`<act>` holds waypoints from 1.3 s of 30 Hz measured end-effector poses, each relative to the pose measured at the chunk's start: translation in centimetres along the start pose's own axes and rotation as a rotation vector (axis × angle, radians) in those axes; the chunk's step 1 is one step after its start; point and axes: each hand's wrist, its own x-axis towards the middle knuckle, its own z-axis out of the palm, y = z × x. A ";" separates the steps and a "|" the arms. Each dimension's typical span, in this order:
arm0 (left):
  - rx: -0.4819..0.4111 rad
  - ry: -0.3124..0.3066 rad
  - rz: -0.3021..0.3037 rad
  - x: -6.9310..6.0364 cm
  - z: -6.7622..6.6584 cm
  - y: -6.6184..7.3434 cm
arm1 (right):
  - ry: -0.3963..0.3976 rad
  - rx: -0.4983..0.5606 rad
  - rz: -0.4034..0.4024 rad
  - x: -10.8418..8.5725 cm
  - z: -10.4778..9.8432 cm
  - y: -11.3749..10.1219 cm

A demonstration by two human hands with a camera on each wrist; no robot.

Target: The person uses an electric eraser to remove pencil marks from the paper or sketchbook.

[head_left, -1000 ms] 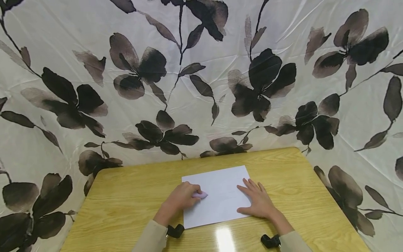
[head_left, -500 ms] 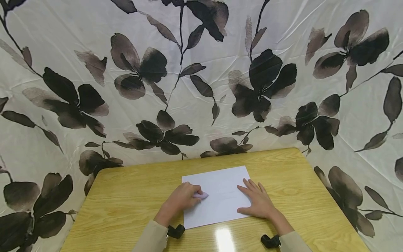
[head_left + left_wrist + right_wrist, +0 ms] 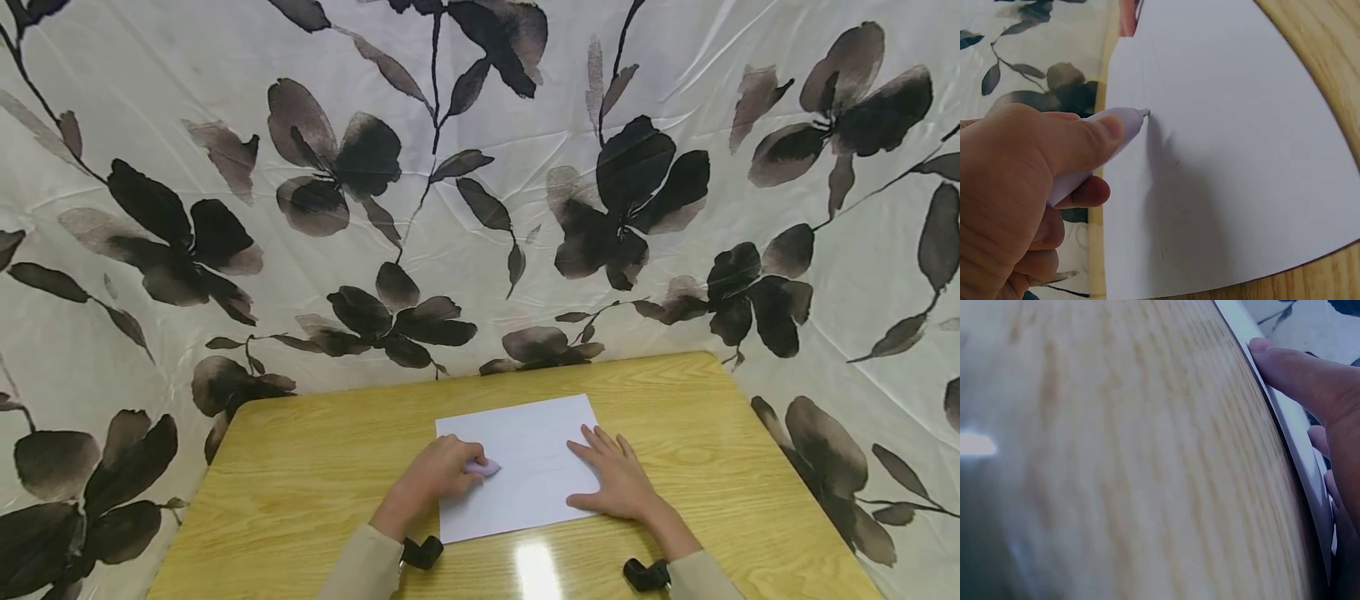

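Note:
A white sheet of paper [image 3: 525,500] lies on the wooden table. My left hand [image 3: 442,471] is over its left part and grips a plump lavender pen-shaped tool [image 3: 483,468], thumb along its side. In the left wrist view, the tool's small pale tip [image 3: 1144,113] meets the paper or hovers just above it; I cannot tell which. Faint lines run across the sheet, and a few tiny dark marks show near the hand's shadow. My right hand [image 3: 618,479] rests with spread fingers on the sheet's right edge. The right wrist view shows its thumb [image 3: 1285,365] on the paper's edge.
The yellow wood-grain table [image 3: 315,467] extends around the sheet on all sides. Behind it hangs a pale cloth [image 3: 480,275] printed with dark flowers. A bright light reflection shows on the tabletop near the front. Black camera mounts [image 3: 422,552] sit at both wrists.
The lavender tool and my left hand have shifted very slightly right and toward me. The right hand and the paper have stayed put.

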 end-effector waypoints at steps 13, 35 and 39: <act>0.003 -0.001 -0.004 0.4 0.0 0.0 | 0.000 0.003 0.007 0.0 -0.1 -0.1; 0.017 -0.023 -0.004 0.3 -0.7 0.0 | 0.020 0.004 -0.013 0.1 0.2 0.1; 0.013 -0.029 -0.004 0.2 -0.4 0.0 | 0.016 0.012 -0.011 0.1 0.1 0.0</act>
